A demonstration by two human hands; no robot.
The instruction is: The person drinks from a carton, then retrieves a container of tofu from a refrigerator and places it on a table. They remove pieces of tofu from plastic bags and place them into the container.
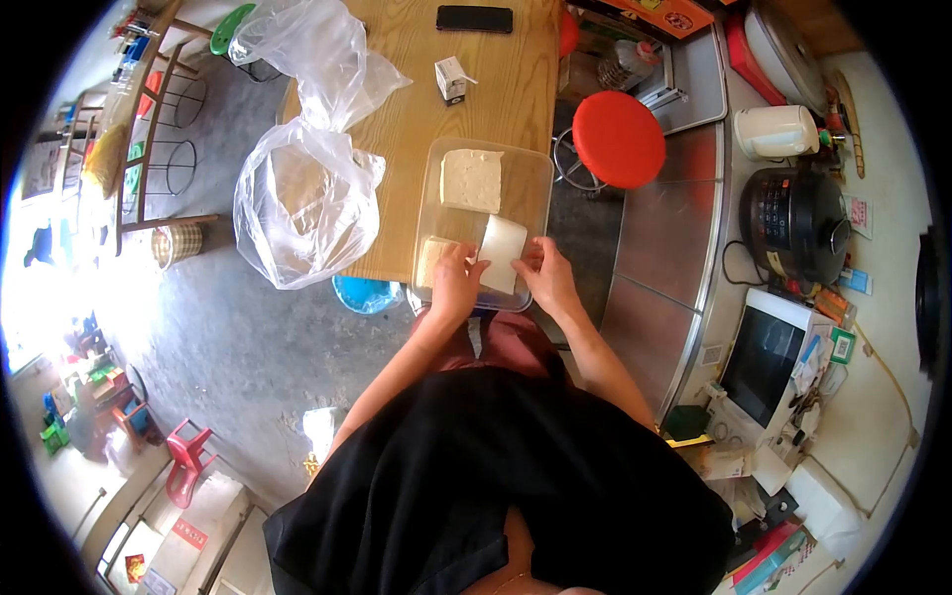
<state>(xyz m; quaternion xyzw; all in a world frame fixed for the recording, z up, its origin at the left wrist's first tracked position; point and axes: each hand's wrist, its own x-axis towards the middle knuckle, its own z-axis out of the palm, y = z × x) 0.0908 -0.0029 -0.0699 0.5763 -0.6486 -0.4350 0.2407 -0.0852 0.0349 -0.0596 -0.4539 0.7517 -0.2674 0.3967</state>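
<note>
A clear plastic container stands at the near end of the wooden table. Inside it, a large pale tofu block lies at the far side and a smaller tofu block at the near left. Between my hands is a smooth white rectangular piece, tilted over more tofu; its exact kind cannot be made out. My left hand has its fingers closed at the piece's left edge. My right hand pinches its lower right edge. The fingertips partly hide the near tofu.
Crumpled clear plastic bags hang over the table's left edge. A small carton and a black phone lie farther back on the wooden table. A red stool stands right; a pressure cooker sits on the counter.
</note>
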